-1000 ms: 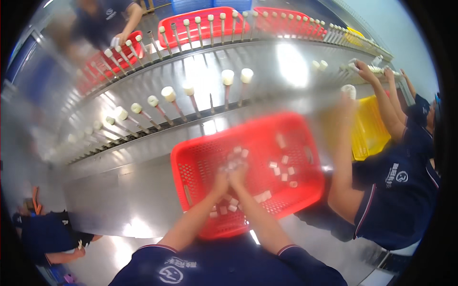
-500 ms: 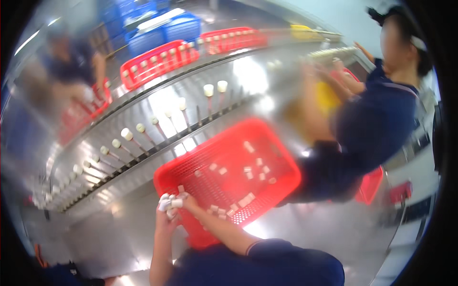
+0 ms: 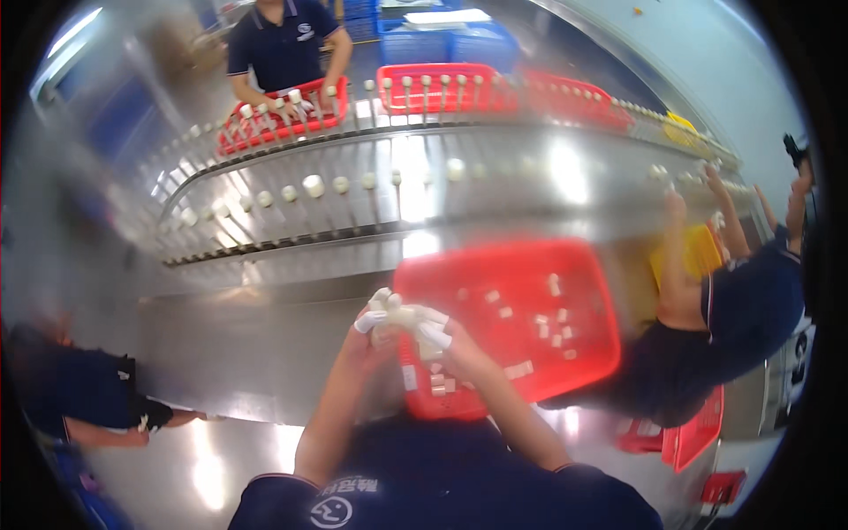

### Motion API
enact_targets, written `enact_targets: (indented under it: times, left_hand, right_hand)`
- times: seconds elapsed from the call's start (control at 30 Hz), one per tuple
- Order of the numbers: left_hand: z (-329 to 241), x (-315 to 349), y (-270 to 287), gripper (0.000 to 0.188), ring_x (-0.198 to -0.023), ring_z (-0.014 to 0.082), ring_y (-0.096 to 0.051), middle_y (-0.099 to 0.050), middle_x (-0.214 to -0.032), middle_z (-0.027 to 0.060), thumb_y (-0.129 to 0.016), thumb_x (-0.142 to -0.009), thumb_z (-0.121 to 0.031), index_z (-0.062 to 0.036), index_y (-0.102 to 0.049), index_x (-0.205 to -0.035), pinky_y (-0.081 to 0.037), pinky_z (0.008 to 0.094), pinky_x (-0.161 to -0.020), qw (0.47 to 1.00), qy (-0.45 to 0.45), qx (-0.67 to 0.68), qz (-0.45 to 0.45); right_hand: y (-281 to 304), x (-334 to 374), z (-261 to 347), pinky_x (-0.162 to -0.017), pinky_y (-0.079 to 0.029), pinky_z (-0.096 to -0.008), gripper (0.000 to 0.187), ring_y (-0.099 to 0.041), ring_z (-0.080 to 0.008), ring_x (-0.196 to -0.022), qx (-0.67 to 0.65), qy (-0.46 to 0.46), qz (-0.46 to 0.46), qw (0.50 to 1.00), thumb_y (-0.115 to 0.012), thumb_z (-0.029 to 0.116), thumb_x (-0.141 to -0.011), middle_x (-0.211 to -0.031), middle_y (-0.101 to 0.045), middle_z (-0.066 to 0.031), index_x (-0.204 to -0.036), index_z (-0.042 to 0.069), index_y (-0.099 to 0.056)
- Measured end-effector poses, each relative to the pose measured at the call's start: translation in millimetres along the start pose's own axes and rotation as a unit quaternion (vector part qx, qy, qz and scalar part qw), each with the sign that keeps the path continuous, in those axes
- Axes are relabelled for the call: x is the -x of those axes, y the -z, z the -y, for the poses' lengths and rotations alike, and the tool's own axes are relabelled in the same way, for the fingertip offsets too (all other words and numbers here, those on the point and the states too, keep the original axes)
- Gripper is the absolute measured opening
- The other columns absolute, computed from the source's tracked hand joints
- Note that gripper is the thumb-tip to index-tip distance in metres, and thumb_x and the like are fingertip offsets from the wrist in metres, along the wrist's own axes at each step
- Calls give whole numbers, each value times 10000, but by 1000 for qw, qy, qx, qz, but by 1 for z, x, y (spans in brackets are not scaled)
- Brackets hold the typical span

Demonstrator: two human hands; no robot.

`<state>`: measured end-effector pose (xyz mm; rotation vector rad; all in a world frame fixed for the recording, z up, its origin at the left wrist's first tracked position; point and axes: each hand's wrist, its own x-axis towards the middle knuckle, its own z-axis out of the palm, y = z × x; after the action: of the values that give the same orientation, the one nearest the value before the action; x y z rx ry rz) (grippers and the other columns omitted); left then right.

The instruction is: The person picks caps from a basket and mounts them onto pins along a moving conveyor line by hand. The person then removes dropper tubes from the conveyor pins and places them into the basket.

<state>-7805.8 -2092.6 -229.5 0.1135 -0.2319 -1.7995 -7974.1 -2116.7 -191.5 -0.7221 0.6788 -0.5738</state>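
Note:
My left hand [image 3: 375,325] and my right hand [image 3: 436,337] meet over the near left corner of a red plastic basket [image 3: 604,322]. White covers sit on my fingertips. The fingers of both hands are bent together around something pale, too covered and blurred to name. Inside the basket, short white cylinders [image 3: 543,327] lie scattered on the perforated bottom. More of these white pieces [image 3: 519,369] lie along its near side, partly behind my right hand and forearm.
Beyond the basket runs a metal conveyor with upright rods carrying white cylinders [image 3: 314,185]. Across it, a person [image 3: 287,44] reaches into another red basket [image 3: 305,99]. Another person [image 3: 751,287] works close on my right beside a yellow container [image 3: 698,254]; someone [image 3: 75,380] is at left.
My view has swung left, so the conveyor and basket appear farther right. My hands stay together by the basket's near left corner; the person across now shows clearly.

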Motion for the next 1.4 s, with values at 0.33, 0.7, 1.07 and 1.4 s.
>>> enact_targets:
  times: [0.33, 0.7, 1.07, 1.4]
  left_hand:
    - [-9, 3, -48, 328, -674, 105, -553, -583, -932, 56, -605, -769, -92, -64, -515, -1083, -427, 227, -442, 890, -125, -409, -157]
    - [-72, -161, -72, 292, -733, 297, -584, -600, -810, 184, -584, -763, -185, -14, -589, -1000, -453, 374, -645, 205, -389, -864, -245]
    - [31, -234, -59, 166, -723, 356, -571, -582, -759, 193, -584, -712, -142, 2, -578, -794, -458, 428, -636, 228, -213, -933, -180]
    - [90, -128, 14, 311, -623, 73, -484, -512, -730, -8, -611, -796, -206, -63, -479, -1038, -391, 220, -485, 786, -54, -533, -308]
  right_hand:
    - [-16, -24, 21, -796, -456, -266, 376, -565, -146, -911, 318, 308, -42, 896, -618, 60, -775, -1009, -576, -63, -1135, 34, -512]
    - [66, -5, 89, -634, -484, -330, 307, -562, -210, -830, -163, 107, 84, 977, -489, 144, -844, -1094, -526, -123, -1129, 61, -413]
    - [116, -34, 165, -542, -449, -238, 276, -563, -118, -638, 114, 298, -26, 947, -585, 99, -803, -797, -604, -62, -1043, 5, -486]
    - [185, -141, 245, -655, -475, -425, 96, -587, -362, -707, 751, 432, -106, 488, -535, -9, -650, -742, -578, -241, -726, -41, -582]
